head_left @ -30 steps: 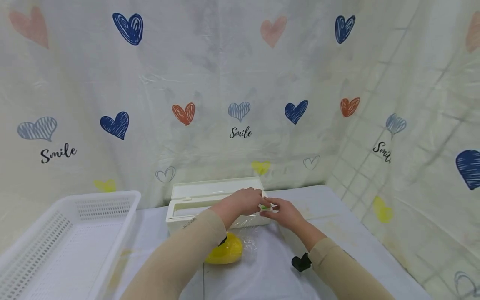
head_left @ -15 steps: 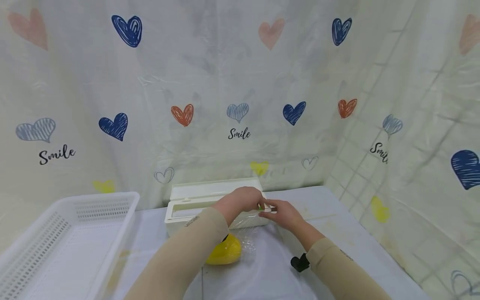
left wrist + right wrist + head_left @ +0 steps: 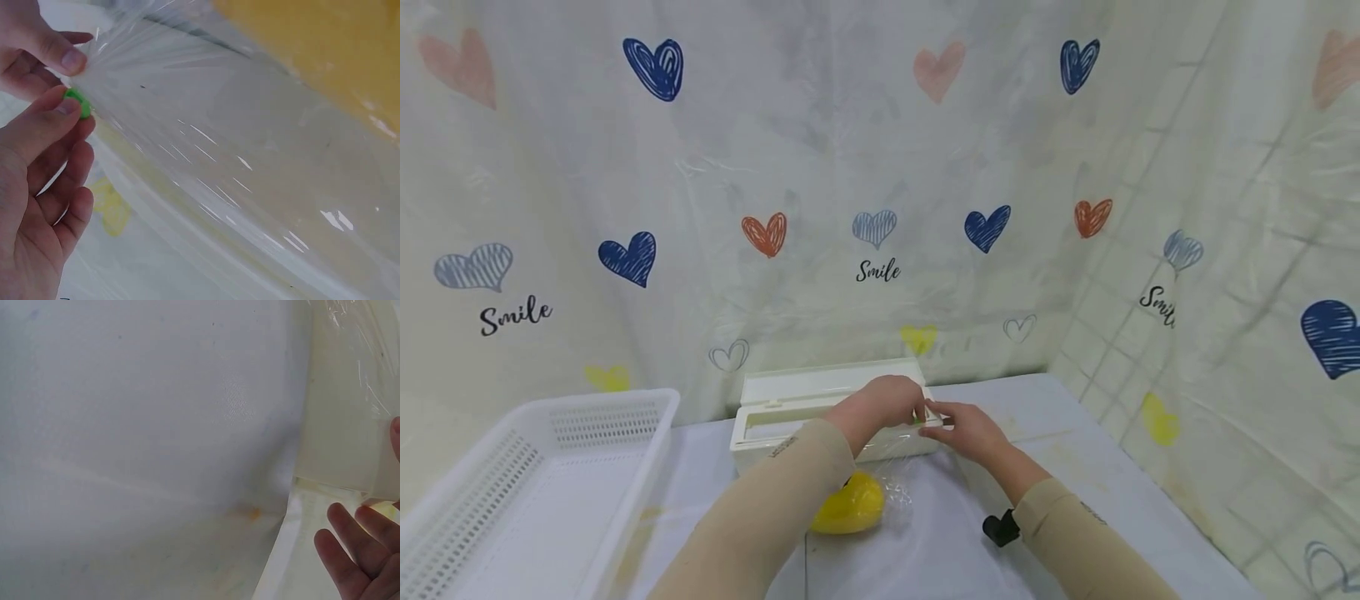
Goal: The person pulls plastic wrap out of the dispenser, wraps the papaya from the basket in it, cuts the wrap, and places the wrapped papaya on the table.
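Head view: left hand point(image 3: 883, 402) and right hand point(image 3: 966, 429) meet at the right end of the white film dispenser box point(image 3: 790, 408), standing open on the table point(image 3: 1075, 467) by the rear curtain. Clear cling film point(image 3: 891, 467) runs from the box down over a yellow object point(image 3: 850, 504); white basket point(image 3: 542, 483) at far left. Left wrist view: thumb and forefinger pinch a small green slider point(image 3: 78, 103) at the edge of the stretched film point(image 3: 219, 162); fingertips of the other hand point(image 3: 37, 53) pinch the film just above. Right wrist view: only relaxed fingertips point(image 3: 356, 550) visible near the box corner point(image 3: 340, 425); grip not determinable here.
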